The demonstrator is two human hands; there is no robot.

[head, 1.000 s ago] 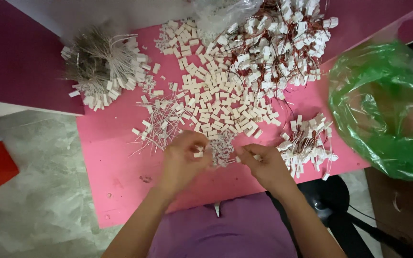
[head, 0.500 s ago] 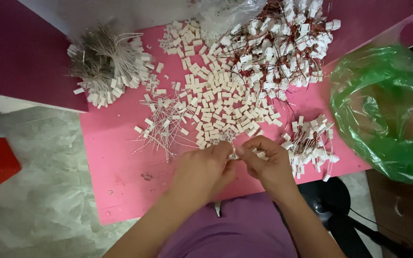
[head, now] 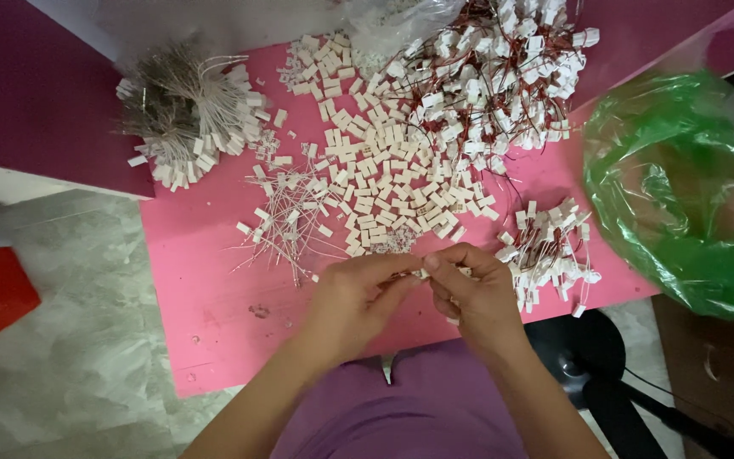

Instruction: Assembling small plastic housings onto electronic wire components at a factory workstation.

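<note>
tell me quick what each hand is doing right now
left hand: pinched shut on a small white connector.
right hand: pinched shut on the same piece.

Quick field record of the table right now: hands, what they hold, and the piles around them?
left hand: pinching a small white piece with the right, at the table's front edge
right hand: fingertips meet the left's
small white piece: mostly hidden
loose white connectors: centre pile
red-wired connectors: far right heap
small wired pile: beside right hand
bundled leads: far left
green bag: right
pink table
</note>
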